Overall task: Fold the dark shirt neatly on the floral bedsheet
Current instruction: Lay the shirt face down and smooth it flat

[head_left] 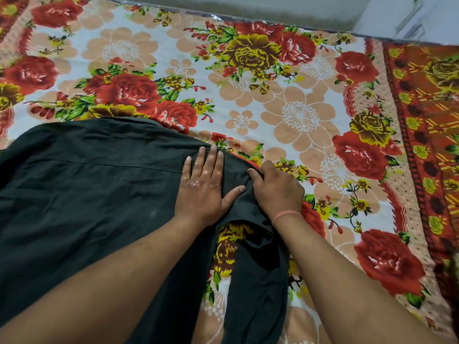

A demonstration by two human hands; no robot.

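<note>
Shirt [87, 182] lay on the floral bedsheet [285, 108]; your left hand [202, 184] pressed it, fingers [213, 158] straight; your right hand [275, 189] gripped shoulder fabric, fingertips buried; shirt's left side off-frame.

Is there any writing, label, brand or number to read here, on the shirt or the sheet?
None to read.
The dark shirt is plain, with no label showing.
The floral bedsheet bears only printed flowers.
The pink wrist thread carries no marks.
</note>
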